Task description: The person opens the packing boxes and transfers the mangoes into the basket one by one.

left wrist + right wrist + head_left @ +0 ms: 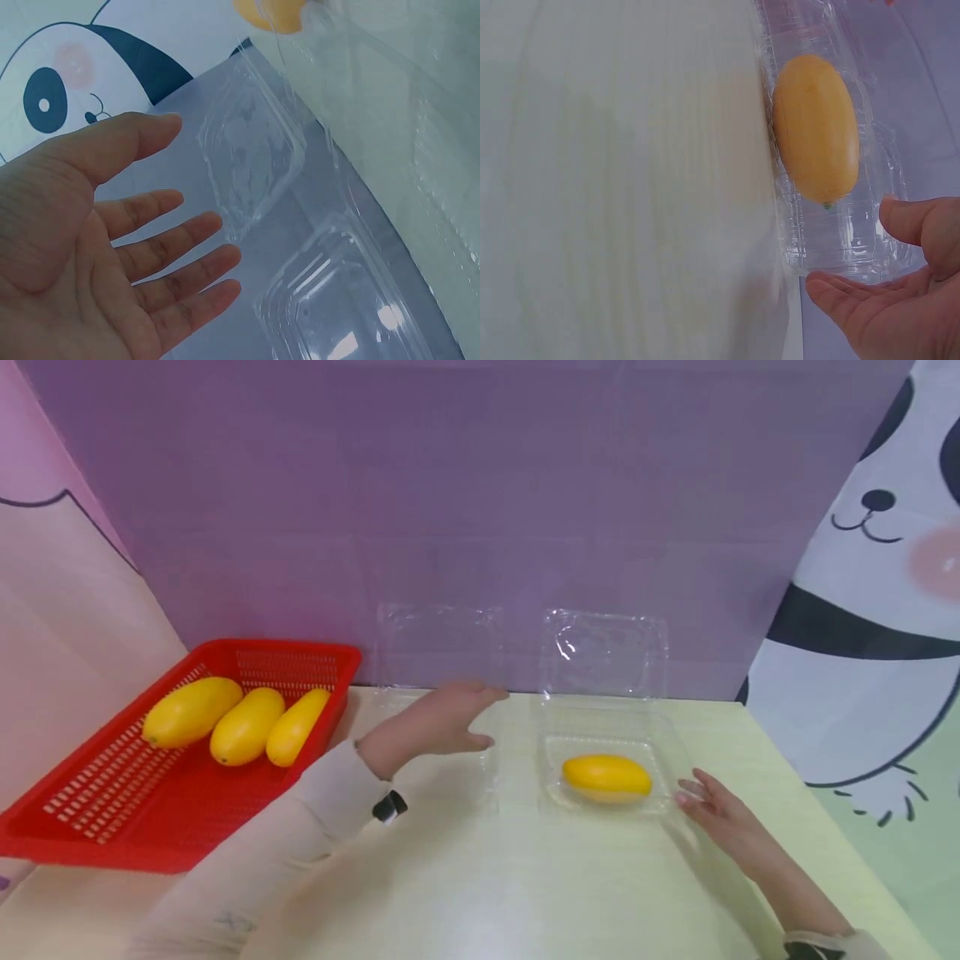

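Observation:
A yellow, oblong, melon-like fruit (606,777) lies in the base of the right clear plastic clamshell box (600,739), whose lid stands raised at the back. My right hand (723,818) is at that box's right end. In the right wrist view its thumb and extended fingers lie around the corner of the box; whether they touch it I cannot tell. Over the left clear clamshell box (438,643), also with its lid up, hovers my left hand (438,727). Its fingers are spread and hold nothing, as the left wrist view shows.
On the left stands a red perforated plastic basket (172,827) with three more yellow fruits (247,727) at its far end. A purple backdrop (480,510) rises behind the pale table (487,885). A panda-print sheet (862,710) hangs on the right.

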`<state>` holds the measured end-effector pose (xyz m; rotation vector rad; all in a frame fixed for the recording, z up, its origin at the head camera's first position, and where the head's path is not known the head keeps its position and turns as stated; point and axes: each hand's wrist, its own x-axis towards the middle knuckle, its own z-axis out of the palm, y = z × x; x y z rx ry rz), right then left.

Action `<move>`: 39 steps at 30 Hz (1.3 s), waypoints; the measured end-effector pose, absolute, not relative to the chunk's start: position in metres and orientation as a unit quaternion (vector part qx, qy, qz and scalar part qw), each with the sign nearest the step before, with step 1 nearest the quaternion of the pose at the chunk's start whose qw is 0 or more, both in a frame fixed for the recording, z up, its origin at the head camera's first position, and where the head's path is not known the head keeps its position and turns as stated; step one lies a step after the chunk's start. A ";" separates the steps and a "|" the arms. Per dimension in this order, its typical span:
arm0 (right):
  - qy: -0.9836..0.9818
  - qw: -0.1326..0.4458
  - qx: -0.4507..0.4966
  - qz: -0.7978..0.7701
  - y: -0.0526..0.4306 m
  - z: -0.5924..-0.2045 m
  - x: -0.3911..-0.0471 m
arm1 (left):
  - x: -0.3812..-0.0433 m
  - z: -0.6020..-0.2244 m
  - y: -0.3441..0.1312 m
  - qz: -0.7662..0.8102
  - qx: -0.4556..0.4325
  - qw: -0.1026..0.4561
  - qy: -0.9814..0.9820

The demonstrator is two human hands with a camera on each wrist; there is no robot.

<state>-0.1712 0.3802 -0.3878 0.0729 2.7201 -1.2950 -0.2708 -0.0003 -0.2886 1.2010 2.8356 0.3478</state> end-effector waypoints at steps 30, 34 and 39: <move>0.904 0.060 0.023 -0.423 0.382 -0.384 -0.167 | -0.261 -0.307 0.098 0.106 0.434 0.076 0.891; 0.905 0.058 0.025 -0.421 0.381 -0.386 -0.167 | -0.262 -0.315 0.107 0.092 0.443 0.068 0.889; 0.906 0.056 0.024 -0.419 0.381 -0.386 -0.169 | -0.263 -0.322 0.117 0.088 0.441 0.066 0.891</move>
